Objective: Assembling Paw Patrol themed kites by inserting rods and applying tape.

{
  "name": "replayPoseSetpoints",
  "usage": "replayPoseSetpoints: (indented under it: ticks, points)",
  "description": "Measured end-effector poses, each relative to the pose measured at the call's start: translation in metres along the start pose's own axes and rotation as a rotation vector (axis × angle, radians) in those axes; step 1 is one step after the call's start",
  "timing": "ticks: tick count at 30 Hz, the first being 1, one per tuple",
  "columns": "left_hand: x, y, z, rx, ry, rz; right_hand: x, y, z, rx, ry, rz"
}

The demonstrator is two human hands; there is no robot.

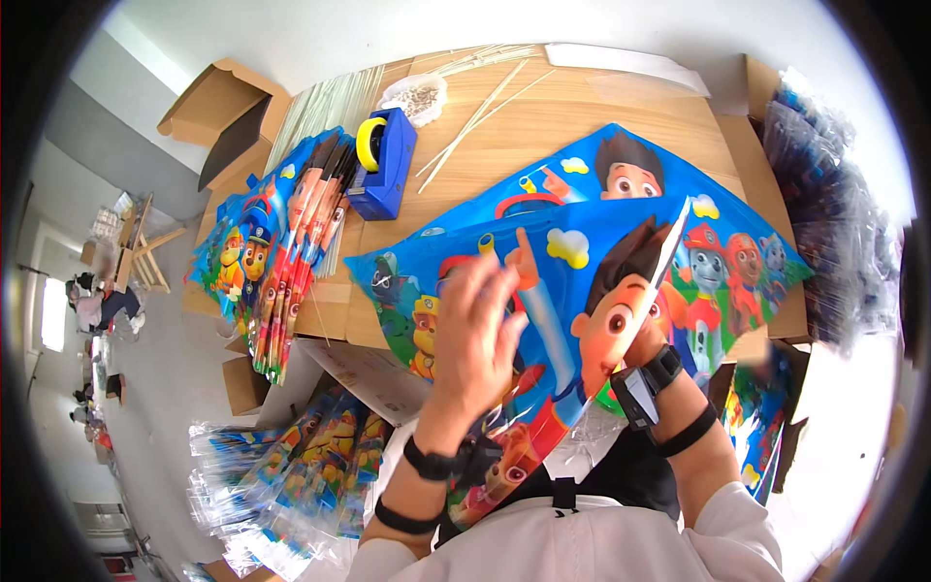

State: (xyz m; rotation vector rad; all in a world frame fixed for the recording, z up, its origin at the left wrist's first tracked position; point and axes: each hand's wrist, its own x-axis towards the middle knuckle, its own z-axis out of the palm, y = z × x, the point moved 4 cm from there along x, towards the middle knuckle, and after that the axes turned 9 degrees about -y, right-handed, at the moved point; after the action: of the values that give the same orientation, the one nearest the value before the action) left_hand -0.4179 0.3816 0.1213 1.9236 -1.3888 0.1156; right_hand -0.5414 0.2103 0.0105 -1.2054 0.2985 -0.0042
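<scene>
A blue printed kite of shiny film, with cartoon figures on it, stands tilted up in front of me, half folded over. My left hand is over its left part with fingers apart and slightly smeared by motion; whether they touch the film is unclear. At the right side, my right hand reaches in behind the raised edge and seems to hold the kite, though the film hides its fingers. Beneath it another kite of the same print lies spread on the wooden table.
A blue tape dispenser with yellow tape, a white bowl of small parts and thin white rods lie toward the back. Folded kites hang over the table's left edge. Bagged kites fill the lower left; plastic-wrapped bundles stand right.
</scene>
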Motion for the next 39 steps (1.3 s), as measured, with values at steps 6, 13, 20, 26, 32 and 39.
replayPoseSetpoints:
  ticks: [6,13,20,26,32,39]
  points:
    - [0.046,-0.015,0.017,-0.082,-0.07,-0.018,-0.035,-0.015,0.004,-0.139,0.05,0.048]
    - [0.02,0.047,-0.019,0.248,0.091,0.291,-0.029,-0.09,0.046,0.14,-0.137,-0.372]
    - [-0.019,0.133,-0.032,0.254,-0.012,0.622,-0.058,-0.113,0.051,0.087,-0.056,-0.908]
    - [-0.038,0.177,-0.027,0.269,-0.034,0.709,-0.085,-0.119,0.038,-0.004,-0.03,-0.959]
    - [-0.04,0.185,-0.065,0.252,-0.186,0.694,-0.114,-0.168,-0.005,-0.251,0.26,-1.027]
    - [-0.027,0.156,-0.088,0.329,-0.128,0.573,-0.162,-0.252,-0.067,-0.674,0.656,-1.127]
